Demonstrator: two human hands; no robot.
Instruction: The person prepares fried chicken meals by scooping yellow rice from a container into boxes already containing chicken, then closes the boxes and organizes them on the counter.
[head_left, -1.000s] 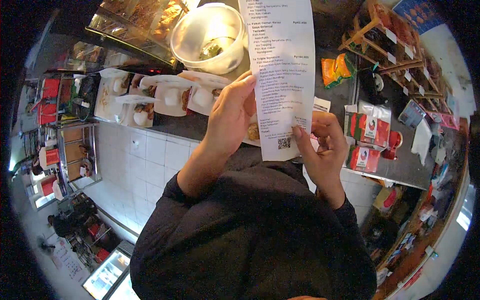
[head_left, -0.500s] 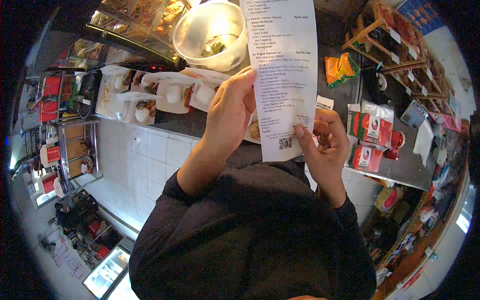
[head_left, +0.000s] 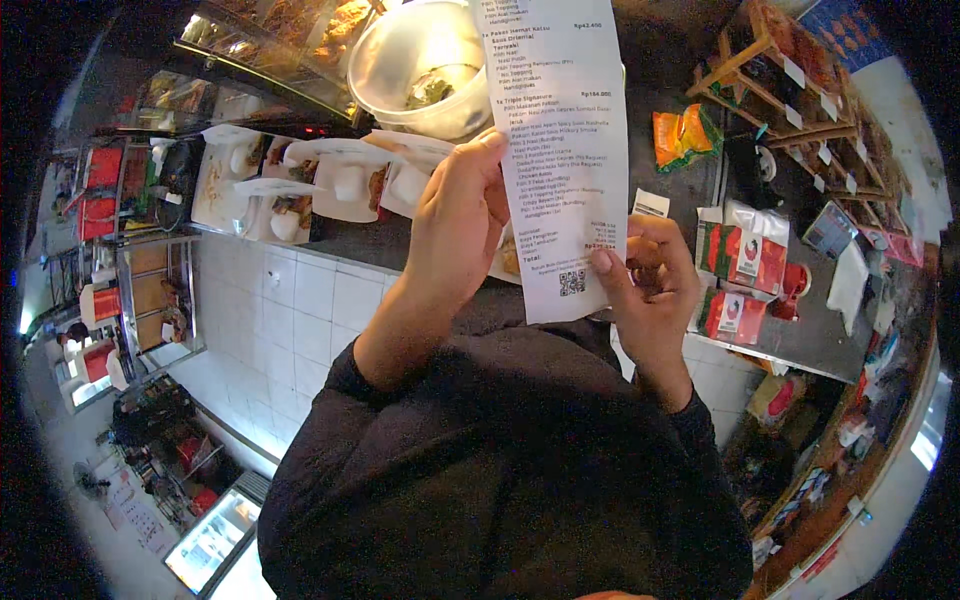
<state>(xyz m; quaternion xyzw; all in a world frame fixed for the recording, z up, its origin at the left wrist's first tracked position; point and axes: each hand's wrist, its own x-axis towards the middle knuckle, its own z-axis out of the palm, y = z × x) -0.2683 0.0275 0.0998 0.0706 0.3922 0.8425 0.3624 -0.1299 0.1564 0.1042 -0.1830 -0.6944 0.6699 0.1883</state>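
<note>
Keep the long white receipt (head_left: 560,150), upper centre of the frame, taut and flat, your left hand (head_left: 462,225) pinching its left edge while your right hand (head_left: 650,280) pinches its lower right corner, so it hangs clear above the clear plastic bowl (head_left: 420,70) behind it.

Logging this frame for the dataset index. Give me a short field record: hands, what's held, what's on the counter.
left hand: grips the left edge of the long printed receipt
right hand: pinches the receipt's lower right corner
receipt: upright, held over the dark counter
behind receipt: clear plastic bowl with some food
counter left: open white meal trays
counter right: red-and-white packets, orange snack bag
</note>
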